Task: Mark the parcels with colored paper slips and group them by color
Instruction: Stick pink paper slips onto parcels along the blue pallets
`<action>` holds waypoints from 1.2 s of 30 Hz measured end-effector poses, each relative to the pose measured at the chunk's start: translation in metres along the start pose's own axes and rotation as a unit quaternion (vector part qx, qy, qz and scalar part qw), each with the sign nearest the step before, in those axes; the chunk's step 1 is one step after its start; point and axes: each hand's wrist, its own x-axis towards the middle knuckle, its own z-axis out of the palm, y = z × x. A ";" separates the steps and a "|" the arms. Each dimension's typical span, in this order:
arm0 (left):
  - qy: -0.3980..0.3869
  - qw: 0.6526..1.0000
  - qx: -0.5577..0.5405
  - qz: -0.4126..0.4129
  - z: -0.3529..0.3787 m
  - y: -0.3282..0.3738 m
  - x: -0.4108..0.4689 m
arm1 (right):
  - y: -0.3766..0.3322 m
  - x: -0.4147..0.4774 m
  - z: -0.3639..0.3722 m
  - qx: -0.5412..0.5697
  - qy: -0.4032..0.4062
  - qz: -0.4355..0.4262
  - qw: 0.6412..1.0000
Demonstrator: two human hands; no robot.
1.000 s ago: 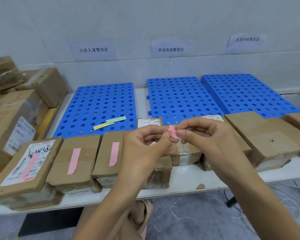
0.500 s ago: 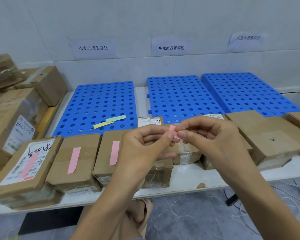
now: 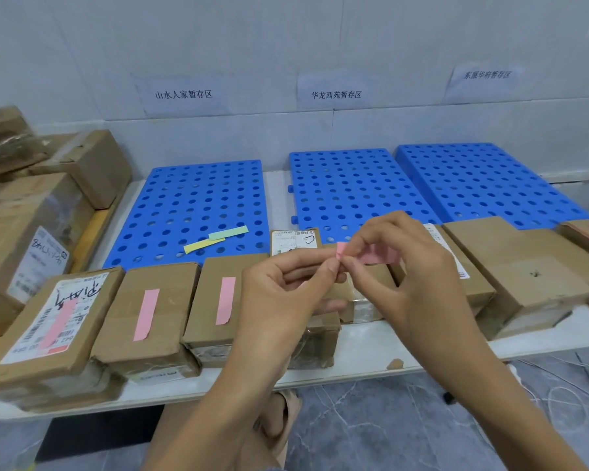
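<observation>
Both my hands meet above the middle of a row of cardboard parcels. My left hand and my right hand pinch the same end of a pink paper slip, whose free end points right behind my right fingers. Three parcels at the left each carry a pink slip: a labelled parcel, a plain parcel and a third parcel. A yellow slip and a green slip lie on the left blue pallet. The parcel under my hands is mostly hidden.
Two more blue perforated pallets lie on the white shelf, below paper signs on the wall. Unmarked parcels sit at the right. Bigger boxes are stacked at the far left. Cables run over the floor at lower right.
The pink slip now shows more of its length to the right of my fingertips. Both hands stay together at almost the same spot.
</observation>
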 end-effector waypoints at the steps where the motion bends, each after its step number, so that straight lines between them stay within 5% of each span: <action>1: 0.001 1.000 -0.002 0.002 0.000 0.000 0.000 | 0.000 0.000 -0.001 0.016 -0.011 0.012 1.000; 13: 0.038 0.999 -0.021 0.006 0.004 -0.007 0.006 | 0.011 0.006 0.001 0.106 -0.023 0.113 0.988; 26: 0.053 0.998 -0.033 -0.015 0.006 -0.013 0.011 | 0.028 0.002 0.019 -0.133 0.126 -0.130 0.974; 30: 0.089 0.995 -0.023 -0.030 0.003 -0.015 0.022 | 0.022 0.012 0.007 0.035 0.099 0.027 0.994; 32: 0.120 0.991 -0.035 -0.039 -0.007 -0.015 0.031 | 0.027 0.023 -0.003 0.154 0.122 0.120 0.973; 36: 0.169 0.983 -0.063 -0.030 -0.026 -0.013 0.045 | 0.051 0.038 -0.017 0.222 0.181 0.153 0.946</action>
